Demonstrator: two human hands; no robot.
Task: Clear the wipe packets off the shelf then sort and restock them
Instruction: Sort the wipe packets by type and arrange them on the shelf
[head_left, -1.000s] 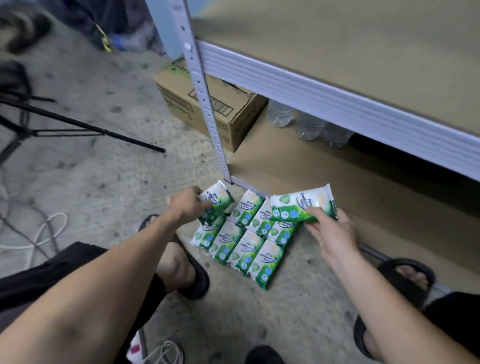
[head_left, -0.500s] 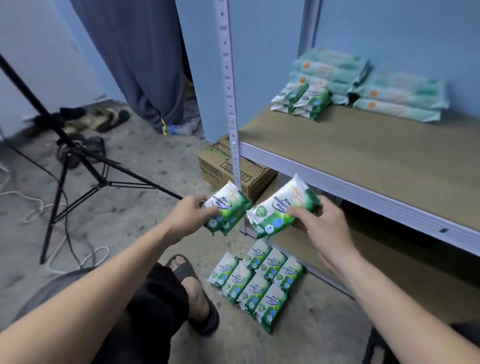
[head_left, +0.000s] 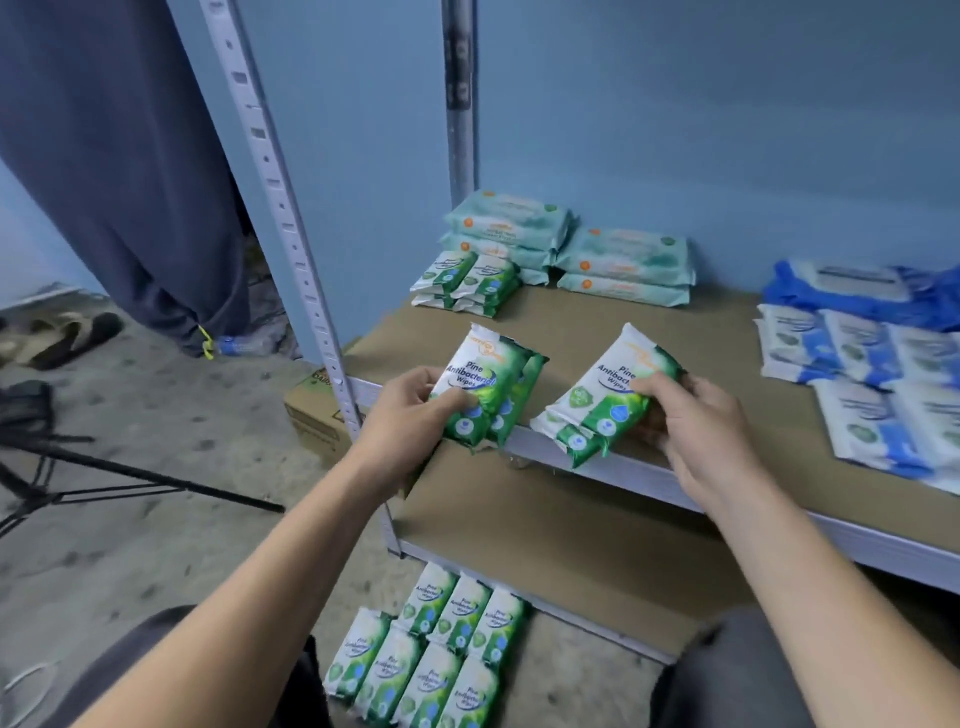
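my left hand (head_left: 410, 410) has its grip closed on a small stack of green pine wipe packets (head_left: 485, 389), thumb across the printed front, fingers behind. the stack looks to be two or three packets deep; exact count cannot be told. it is held tilted at the front left corner of the shelf board (head_left: 597, 332), beside the perforated upright post (head_left: 291, 228).

my right hand (head_left: 696, 421) has its grip closed on a second green stack (head_left: 605, 400), thumb on top, fingers wrapped under the right end. this stack lies over the shelf's front edge — whether it touches the board cannot be told.

further findings on the same shelf:
- a small pile of green packets (head_left: 467, 283) at the back left, just in front of stacked pale teal packs (head_left: 511, 228);
- a second teal stack (head_left: 626, 265) beside them, against the blue wall;
- blue-and-white packets (head_left: 852, 358) laid in rows at the right, with a blue pack (head_left: 852, 286) behind them.

on the concrete floor below — a block of green packets (head_left: 431, 660) lying flat in two rows, touching side by side, just in front of the lower shelf edge.

a cardboard box (head_left: 311, 415) sits on the floor behind the post.
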